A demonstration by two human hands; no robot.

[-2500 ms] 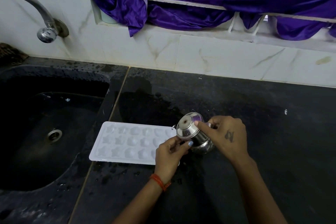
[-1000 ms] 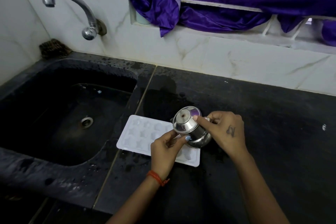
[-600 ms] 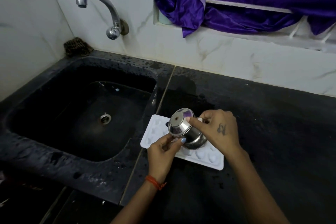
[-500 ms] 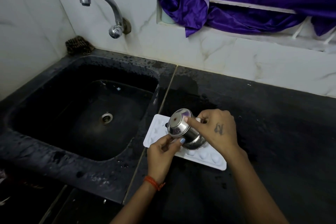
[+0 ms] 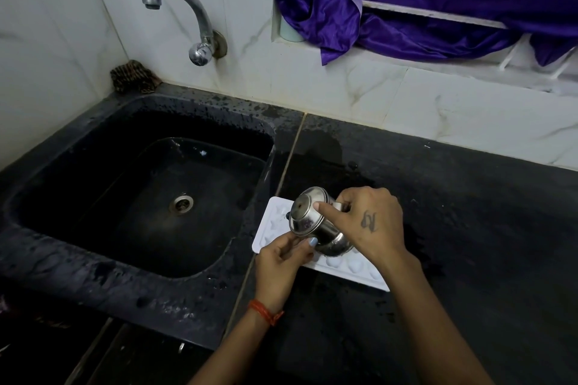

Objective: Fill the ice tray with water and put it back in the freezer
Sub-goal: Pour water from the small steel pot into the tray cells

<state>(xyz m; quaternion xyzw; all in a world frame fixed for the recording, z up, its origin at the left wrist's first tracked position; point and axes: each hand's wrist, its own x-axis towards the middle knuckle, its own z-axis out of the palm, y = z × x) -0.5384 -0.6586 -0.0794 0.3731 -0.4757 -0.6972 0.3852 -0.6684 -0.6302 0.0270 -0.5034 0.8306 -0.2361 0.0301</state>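
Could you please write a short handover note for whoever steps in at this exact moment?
Right hand: grips the steel pot, tipped over the tray, forefinger on its lid.
Left hand: pinches the pot's lower edge at its spout side, steadying it.
Tray: white, flat on the black counter, just right of the sink; partly hidden by pot and hands.
Done: the tray is set out and the pot tipped over it. How full the cells are cannot be told.
Left: finish filling, put the pot down, carry the tray level to the freezer, which is not in view.
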